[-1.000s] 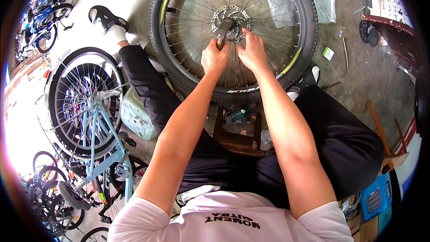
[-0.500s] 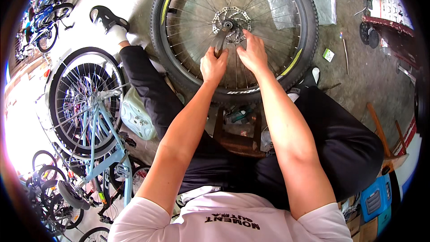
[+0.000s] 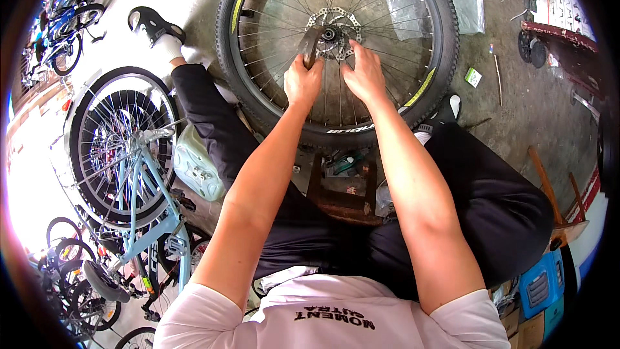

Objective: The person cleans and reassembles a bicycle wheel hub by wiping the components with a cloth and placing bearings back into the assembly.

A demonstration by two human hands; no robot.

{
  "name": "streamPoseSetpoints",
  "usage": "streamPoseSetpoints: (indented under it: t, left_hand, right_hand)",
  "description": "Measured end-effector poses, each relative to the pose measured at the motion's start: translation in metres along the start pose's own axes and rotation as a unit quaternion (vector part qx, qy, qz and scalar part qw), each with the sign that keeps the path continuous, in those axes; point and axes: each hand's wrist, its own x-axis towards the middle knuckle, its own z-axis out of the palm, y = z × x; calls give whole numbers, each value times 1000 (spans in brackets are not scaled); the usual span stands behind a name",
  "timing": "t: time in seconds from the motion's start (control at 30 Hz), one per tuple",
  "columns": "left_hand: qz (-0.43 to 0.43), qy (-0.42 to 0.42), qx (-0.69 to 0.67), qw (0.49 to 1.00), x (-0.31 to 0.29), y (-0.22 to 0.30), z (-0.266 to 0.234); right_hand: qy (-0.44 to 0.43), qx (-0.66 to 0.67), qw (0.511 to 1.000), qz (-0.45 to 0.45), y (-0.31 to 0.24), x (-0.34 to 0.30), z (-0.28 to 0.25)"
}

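A bicycle wheel (image 3: 445, 32) with a black knobby tire lies flat before me, brake disc (image 3: 352, 18) facing up. My left hand (image 3: 303, 83) is closed on the lower end of a dark, flat wrench (image 3: 310, 41). The wrench's wide upper end is just left of the hub's axle end (image 3: 329, 34), over the disc's left side. My right hand (image 3: 365, 75) is near the disc's lower right edge, index finger stretched out and thumb apart. Its other fingers are partly hidden, and I cannot tell whether it touches a spoke.
Left of my leg stands a light-blue bicycle (image 3: 135, 181), with a pale plastic stool (image 3: 196, 165) beside it. A low wooden stool (image 3: 345, 203) holds small parts between my legs. Clear plastic bags (image 3: 465, 0), a small green-white box (image 3: 473, 77) and a thin stick (image 3: 498, 81) lie right.
The wrench's upper end has shifted left, off the axle end it covered before. My left hand moved slightly left and up with it. My right hand stayed almost still.
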Motion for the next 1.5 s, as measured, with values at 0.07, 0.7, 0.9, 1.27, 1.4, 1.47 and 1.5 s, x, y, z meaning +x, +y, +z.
streamPoseSetpoints:
  t: [0.07, 0.7, 0.9, 1.27, 1.4, 1.47, 1.5]
  left_hand:
    - [-6, -15, 19, 1000, 5, -2, 1]
    - [27, -56, 63, 996, -10, 3, 6]
    - [25, -34, 54, 998, -14, -10, 5]
    - [-14, 9, 3, 1000, -4, -4, -1]
    - [1, 10, 16, 1000, -2, 0, 2]
    - [-3, 2, 2, 1000, 0, 5, 1]
    - [0, -2, 10, 1000, 1, 5, 2]
  right_hand:
    - [-1, 4, 1000, -2, -2, -1, 0]
    - [-11, 6, 1000, 14, -5, -2, -3]
    - [-4, 2, 1000, -1, -2, -1, -1]
    - [-15, -3, 1000, 8, -4, -2, -5]
    - [-19, -2, 1000, 14, -6, -2, -6]
    - [-26, -4, 999, 25, -8, -1, -8]
    - [-17, 3, 1000, 21, -10, -2, -7]
